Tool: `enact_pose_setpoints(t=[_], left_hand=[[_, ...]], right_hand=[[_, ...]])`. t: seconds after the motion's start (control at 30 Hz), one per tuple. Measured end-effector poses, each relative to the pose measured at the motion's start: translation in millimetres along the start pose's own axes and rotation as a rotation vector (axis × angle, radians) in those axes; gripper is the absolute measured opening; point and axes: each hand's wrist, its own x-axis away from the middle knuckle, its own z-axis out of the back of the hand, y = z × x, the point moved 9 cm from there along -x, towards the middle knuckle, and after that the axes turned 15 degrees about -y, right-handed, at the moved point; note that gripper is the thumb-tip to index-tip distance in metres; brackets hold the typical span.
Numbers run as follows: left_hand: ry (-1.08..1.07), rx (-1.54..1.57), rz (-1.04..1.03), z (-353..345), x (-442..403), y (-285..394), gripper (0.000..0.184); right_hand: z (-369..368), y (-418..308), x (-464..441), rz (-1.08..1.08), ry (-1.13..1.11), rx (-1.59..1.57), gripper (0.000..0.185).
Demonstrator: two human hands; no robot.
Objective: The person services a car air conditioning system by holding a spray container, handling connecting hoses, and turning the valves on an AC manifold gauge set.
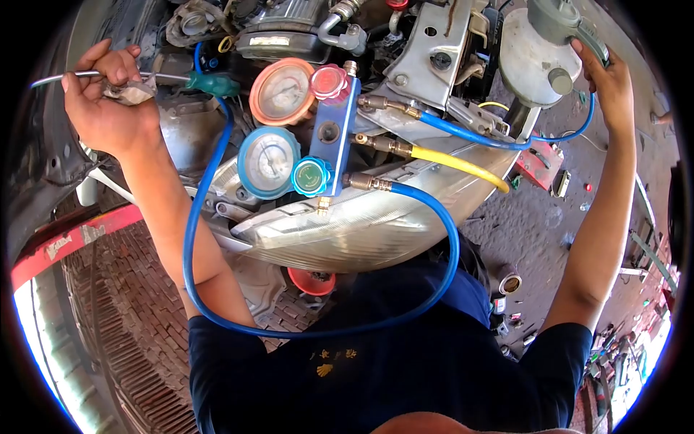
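My left hand [108,98] is raised on the left, its fingers closed around a long metal shaft and a crumpled, dirty rag [132,91]. This shaft runs to a green handle [212,84], like a long screwdriver. At the upper right my right hand [607,83] grips the grey lever handle [593,42] of a translucent white canister [533,61] with a grey top. Between my hands is a manifold gauge set [337,134] with a red-rimmed gauge [283,92] and a blue-rimmed gauge [268,162]. Blue hoses [452,239] and a yellow hose [463,168] are attached to it.
A car headlight [347,224] lies below the gauges, with the engine [285,32] behind. A red bar [72,239] crosses at lower left. On the floor are a red bowl [312,281], a red box [538,165], an open can [510,282] and scattered small parts.
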Motion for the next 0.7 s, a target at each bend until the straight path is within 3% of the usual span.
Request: enact_pose_setpoints(t=[0.07,0.2,0.27,0.3,0.33,0.4,0.6,0.7], left_hand=[[0.0,0.027,0.016,-1,1,-1,0.059],[0.003,0.06,-0.007,6,1,-2,0.059],[-0.124,0.167,-0.044,3,-2,-4,0.062],[-0.18,0.273,-0.077,-9,0,6,0.039],[-0.163,0.276,-0.083,-1,0,5,0.039],[-0.193,0.269,-0.014,8,-1,-6,0.053],[-0.285,0.274,-0.084,-4,1,-1,0.055],[-0.361,0.248,-0.127,0,0,-5,0.06]], right_hand=[[5,0,1,-0.023,0.043,0.021,0.054],[6,3,-2,-0.039,0.038,0.042,0.052],[6,5,-2,-0.032,0.034,0.029,0.049],[5,9,-3,-0.05,0.019,0.018,0.045],[4,5,-2,-0.039,0.017,0.032,0.045],[2,4,0,-0.035,0.025,-0.081,0.043],[2,6,0,0.015,0.015,-0.133,0.058],[6,21,-1,-0.034,0.008,-0.136,0.042]])
